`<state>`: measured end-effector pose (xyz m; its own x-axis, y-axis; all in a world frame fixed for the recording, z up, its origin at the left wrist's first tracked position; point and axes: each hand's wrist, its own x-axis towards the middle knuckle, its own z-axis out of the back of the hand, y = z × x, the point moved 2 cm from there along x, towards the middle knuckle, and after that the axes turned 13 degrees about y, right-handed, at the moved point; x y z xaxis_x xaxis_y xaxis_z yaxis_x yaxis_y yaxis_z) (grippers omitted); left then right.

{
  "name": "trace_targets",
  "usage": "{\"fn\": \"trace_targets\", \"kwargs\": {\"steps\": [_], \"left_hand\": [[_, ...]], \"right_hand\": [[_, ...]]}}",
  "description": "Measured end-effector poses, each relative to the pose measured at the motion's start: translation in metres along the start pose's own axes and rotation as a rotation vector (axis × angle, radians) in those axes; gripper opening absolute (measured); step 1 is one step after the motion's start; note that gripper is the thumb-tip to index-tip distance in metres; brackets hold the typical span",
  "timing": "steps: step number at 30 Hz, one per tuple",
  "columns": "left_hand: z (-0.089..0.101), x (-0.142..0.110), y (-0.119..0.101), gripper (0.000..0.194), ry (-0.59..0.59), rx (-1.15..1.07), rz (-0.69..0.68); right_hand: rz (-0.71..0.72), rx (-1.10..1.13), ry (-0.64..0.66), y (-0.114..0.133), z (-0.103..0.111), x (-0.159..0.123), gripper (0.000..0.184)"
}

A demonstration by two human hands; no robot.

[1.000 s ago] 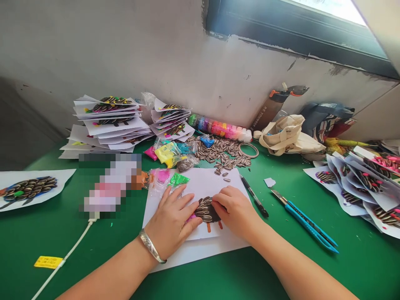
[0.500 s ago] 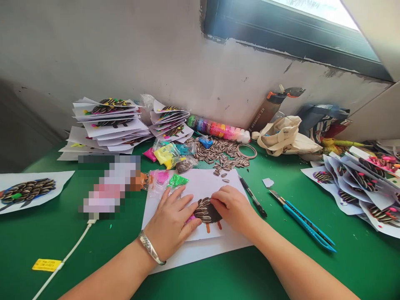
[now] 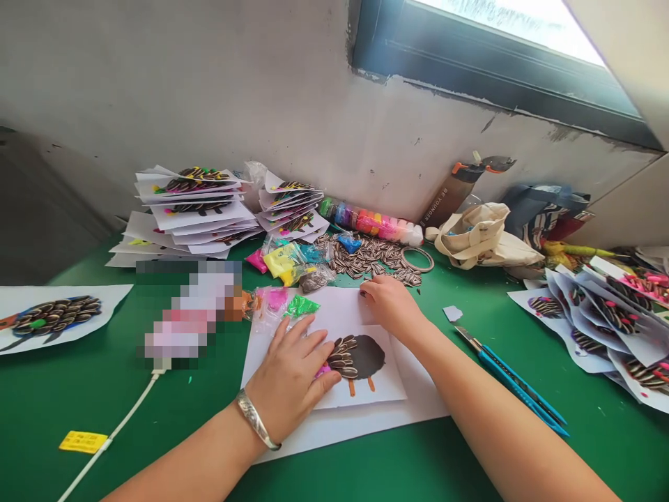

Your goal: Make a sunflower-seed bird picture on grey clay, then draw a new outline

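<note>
My left hand (image 3: pixel 293 373) lies flat with fingers spread on a white paper sheet (image 3: pixel 389 380), beside a dark clay hedgehog shape (image 3: pixel 366 355) partly covered with sunflower seeds. A silver bracelet sits on that wrist. My right hand (image 3: pixel 389 303) is stretched to the far edge of the sheet, fingers curled down at the loose sunflower seeds (image 3: pixel 366 254) spread there. What its fingertips hold is hidden.
Stacks of finished seed pictures (image 3: pixel 193 209) stand at the back left and more (image 3: pixel 611 307) lie at the right. Coloured clay packets (image 3: pixel 285 261), a row of clay tubs (image 3: pixel 371 223), a blue utility knife (image 3: pixel 515 380), a cloth bag (image 3: pixel 483 233), a white cable (image 3: pixel 112 432).
My right hand has left the hedgehog shape and reached forward to the seed pile, uncovering the bare dark clay. The left hand has stayed on the paper.
</note>
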<state>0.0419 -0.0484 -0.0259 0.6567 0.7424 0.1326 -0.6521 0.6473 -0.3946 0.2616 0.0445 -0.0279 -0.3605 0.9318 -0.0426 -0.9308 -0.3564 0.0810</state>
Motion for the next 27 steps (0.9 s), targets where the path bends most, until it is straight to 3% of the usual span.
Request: {"fn": "trace_targets", "kwargs": {"steps": [5,9,13,18,27], "left_hand": [[-0.001,-0.001,0.001,0.028,0.001,0.002,-0.001],[0.0,-0.001,0.0,0.027,0.005,0.007,-0.004],[0.0,0.0,0.0,0.027,0.011,0.017,-0.012],[0.0,0.0,0.0,0.028,0.025,0.069,-0.024],[0.002,0.0,-0.006,0.025,-0.019,0.062,-0.048]], "right_hand": [[0.002,0.004,-0.02,-0.003,-0.001,-0.002,0.02],[-0.017,0.068,-0.096,-0.002,0.009,-0.022,0.024],[0.008,0.457,-0.215,0.007,0.018,-0.057,0.024],[0.042,0.778,-0.15,0.029,0.015,-0.085,0.022],[0.088,0.712,-0.16,0.049,-0.005,-0.081,0.022]]}}
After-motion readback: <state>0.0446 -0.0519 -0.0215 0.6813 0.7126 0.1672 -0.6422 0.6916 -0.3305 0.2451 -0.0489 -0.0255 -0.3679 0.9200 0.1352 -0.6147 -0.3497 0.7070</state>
